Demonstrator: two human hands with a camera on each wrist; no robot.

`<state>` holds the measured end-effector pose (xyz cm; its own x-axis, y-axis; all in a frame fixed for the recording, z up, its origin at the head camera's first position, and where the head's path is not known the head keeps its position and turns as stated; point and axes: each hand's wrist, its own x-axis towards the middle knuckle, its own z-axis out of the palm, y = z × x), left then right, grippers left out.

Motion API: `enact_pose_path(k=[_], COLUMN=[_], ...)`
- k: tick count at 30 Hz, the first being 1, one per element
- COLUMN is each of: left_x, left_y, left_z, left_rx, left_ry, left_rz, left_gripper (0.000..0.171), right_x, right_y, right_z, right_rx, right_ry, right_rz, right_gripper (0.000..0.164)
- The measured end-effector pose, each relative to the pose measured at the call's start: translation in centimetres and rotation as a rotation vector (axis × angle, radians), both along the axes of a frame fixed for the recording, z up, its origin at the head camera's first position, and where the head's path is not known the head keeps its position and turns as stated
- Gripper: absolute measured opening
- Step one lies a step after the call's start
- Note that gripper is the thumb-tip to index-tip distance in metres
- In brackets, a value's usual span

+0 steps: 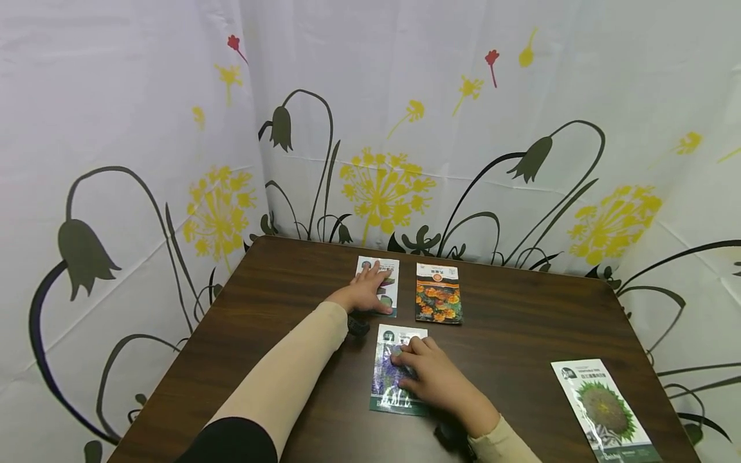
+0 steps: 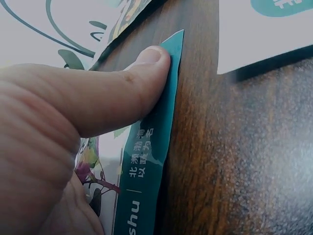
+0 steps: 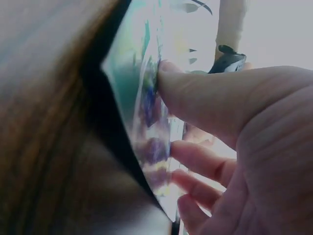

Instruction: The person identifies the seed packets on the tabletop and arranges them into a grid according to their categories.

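My left hand (image 1: 365, 292) lies with spread fingers on a white seed packet (image 1: 389, 269) near the table's back edge. In the left wrist view its thumb (image 2: 153, 58) presses on the packet's teal bottom strip (image 2: 146, 147). Nearer to me, a seed packet with purple flowers (image 1: 383, 379) lies on the table, white at its top and green along its bottom. Above it my right hand (image 1: 434, 376) has its thumb and bent fingertips on the packet's face; the right wrist view shows them touching the glossy front (image 3: 151, 112).
An orange-flower seed packet (image 1: 438, 292) lies right of the left hand's packet. Another packet (image 1: 604, 411), picturing a round, green-fringed flower head, lies at the front right. The brown wooden table (image 1: 509, 360) stands against a white curtain (image 1: 370, 77) printed with flowers.
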<state>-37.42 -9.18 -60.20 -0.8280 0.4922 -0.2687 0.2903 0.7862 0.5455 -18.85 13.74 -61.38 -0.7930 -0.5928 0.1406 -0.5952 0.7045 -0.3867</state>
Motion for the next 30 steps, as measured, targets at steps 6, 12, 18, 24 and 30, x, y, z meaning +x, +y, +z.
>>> enact_pose_path(k=[6, 12, 18, 24, 30], left_x=[-0.1, -0.4, -0.2, -0.2, -0.3], left_y=[0.1, 0.4, 0.6, 0.6, 0.4], left_z=[0.4, 0.3, 0.5, 0.3, 0.4], left_rx=[0.018, 0.018, -0.011, 0.008, -0.013], left_ry=[-0.025, -0.012, -0.008, -0.014, -0.016], left_rz=[0.002, 0.007, 0.000, -0.003, -0.007], left_gripper=[0.111, 0.113, 0.112, 0.111, 0.111], right_x=[0.3, 0.6, 1.0, 1.0, 1.1], right_y=[-0.2, -0.8, -0.8, -0.7, -1.1], right_z=[0.0, 0.2, 0.1, 0.2, 0.3], right_rx=[-0.057, 0.021, 0.077, 0.067, 0.073], right_ry=[-0.057, -0.016, -0.041, -0.065, -0.069], right_rz=[0.021, 0.037, 0.043, 0.077, 0.108], right_gripper=[0.044, 0.056, 0.063, 0.068, 0.062])
